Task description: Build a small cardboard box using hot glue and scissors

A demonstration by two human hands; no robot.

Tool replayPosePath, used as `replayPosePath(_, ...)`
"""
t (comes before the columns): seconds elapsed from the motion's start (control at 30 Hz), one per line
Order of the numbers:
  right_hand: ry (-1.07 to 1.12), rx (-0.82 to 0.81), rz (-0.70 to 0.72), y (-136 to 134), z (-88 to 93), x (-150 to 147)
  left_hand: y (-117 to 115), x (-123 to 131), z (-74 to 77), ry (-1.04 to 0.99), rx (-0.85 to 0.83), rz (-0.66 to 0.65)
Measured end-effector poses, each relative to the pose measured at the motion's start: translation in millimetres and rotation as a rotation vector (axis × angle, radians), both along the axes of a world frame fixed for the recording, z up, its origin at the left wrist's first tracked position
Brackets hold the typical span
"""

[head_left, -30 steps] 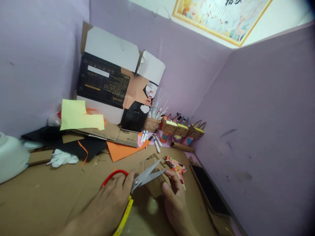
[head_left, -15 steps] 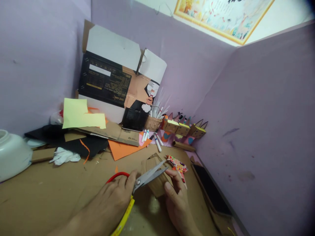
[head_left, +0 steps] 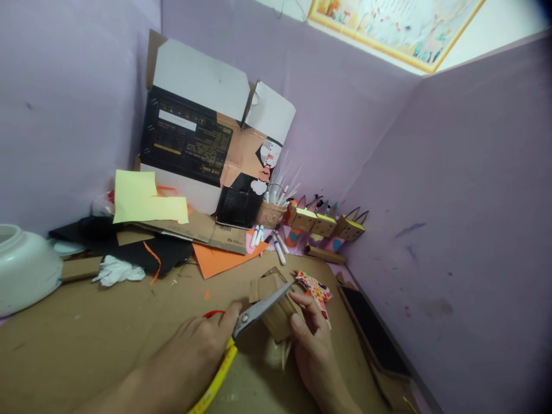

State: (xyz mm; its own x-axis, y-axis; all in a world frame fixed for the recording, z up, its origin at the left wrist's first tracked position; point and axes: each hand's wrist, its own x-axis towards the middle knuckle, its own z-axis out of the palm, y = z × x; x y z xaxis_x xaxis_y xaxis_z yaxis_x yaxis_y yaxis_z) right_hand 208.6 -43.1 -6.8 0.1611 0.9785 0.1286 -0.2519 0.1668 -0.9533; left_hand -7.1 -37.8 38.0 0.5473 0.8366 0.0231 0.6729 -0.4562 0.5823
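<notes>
My left hand is wrapped round a pair of scissors with red and yellow handles. Their blades are together and lie across the front of a small brown cardboard box. The fingers and thumb of my right hand grip that box at its right side. Beneath its lower edge hangs or falls a thin, blurred strip of cardboard. A patterned piece of paper lies just behind my right fingers.
A phone-like black slab lies along the right wall. Behind are orange paper, markers, a basket of pens and eared cardboard figures. A flattened carton leans on the wall. A white pot stands left.
The scissor blades have come together from apart. A thin strip of cardboard now shows below the box. The view has shifted slightly.
</notes>
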Motion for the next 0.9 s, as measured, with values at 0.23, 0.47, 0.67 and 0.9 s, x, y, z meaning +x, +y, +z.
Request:
replayPosePath(0.23, -0.13, -0.019, -0.009, 1, -0.3, 2, 35, -34, 22.3, 0.289, 0.107, 0.405)
replayPosePath(0.47, -0.557, 0.086, 0.136, -5, 7.8, -2, 51, -65, 27.3, 0.559, 0.024, 0.474)
replayPosePath(0.67, -0.546, 0.017, 0.201, -7, 3.5, -2, 62, -83, 8.7, 0.573, 0.027, 0.464)
replayPosePath(0.9, -0.463, -0.037, 0.22, -6, 6.3, -5, 47, -61, 18.4, 0.264, 0.167, 0.465)
